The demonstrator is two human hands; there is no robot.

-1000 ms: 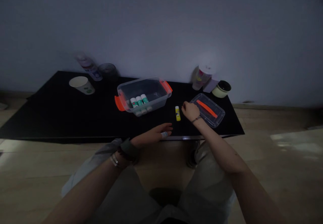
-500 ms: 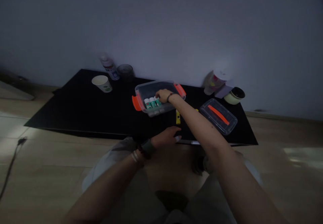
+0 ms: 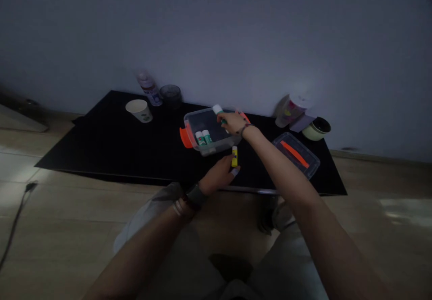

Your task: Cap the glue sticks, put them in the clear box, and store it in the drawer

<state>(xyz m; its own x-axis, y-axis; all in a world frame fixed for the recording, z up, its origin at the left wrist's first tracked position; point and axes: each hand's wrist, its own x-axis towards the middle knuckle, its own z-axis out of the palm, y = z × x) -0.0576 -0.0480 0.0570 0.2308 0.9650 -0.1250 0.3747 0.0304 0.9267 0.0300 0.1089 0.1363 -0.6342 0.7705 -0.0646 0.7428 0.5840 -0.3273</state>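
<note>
A clear plastic box (image 3: pixel 219 147) with orange latches stands open on the black table (image 3: pixel 111 142). Two green glue sticks with white caps (image 3: pixel 203 138) lie side by side in its left part. Over the right part of the box, my right hand (image 3: pixel 234 123) holds another green glue stick (image 3: pixel 218 110) by its body, white cap pointing up and left. My left hand (image 3: pixel 221 174), in front of the box near the table's front edge, has its fingers closed on a yellow glue stick (image 3: pixel 235 156) that stands roughly upright.
A box lid (image 3: pixel 297 155) with an orange handle lies at the right. Behind it are a clear cup (image 3: pixel 286 113) and a pale green bowl (image 3: pixel 316 129). At the back left are a paper cup (image 3: pixel 140 111), a bottle (image 3: pixel 150 90) and a dark glass (image 3: pixel 171 96).
My right hand has lifted one of the green glue sticks from the row and moved right. My left hand has moved forward and taken hold of the yellow glue stick.
</note>
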